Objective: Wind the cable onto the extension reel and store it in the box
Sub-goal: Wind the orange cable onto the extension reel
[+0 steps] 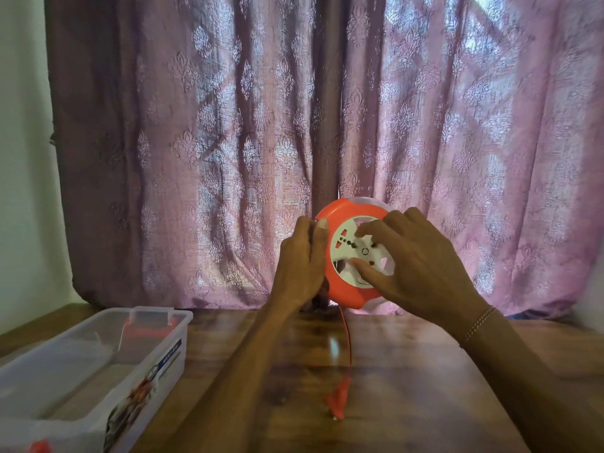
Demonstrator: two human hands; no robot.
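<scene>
Item: extension reel (340,256), orange rim with white socket hub, held upright above the far edge of the wooden table (408,371), hub face turned toward the wearer, axle running roughly along the line of sight. Left hand (300,266): wrapped around the rim at nine o'clock, thumb over the front edge, steadying the body. Right hand (415,259): spread over the hub from three o'clock, fingertips pressed on the white centre, seemingly placed to turn it; whether it pinches a knob cannot be told. Cable (347,335): orange, leaves the reel at six o'clock and hangs nearly straight down toward the wearer, ending in a blurred orange plug (338,400) near the tabletop. Only a short length appears unwound, so winding is judged nearly complete. Box (98,361): clear plastic, open, lies at eight o'clock from the reel, well apart, long axis running away from the wearer; the left hand is the nearer for stowing.
</scene>
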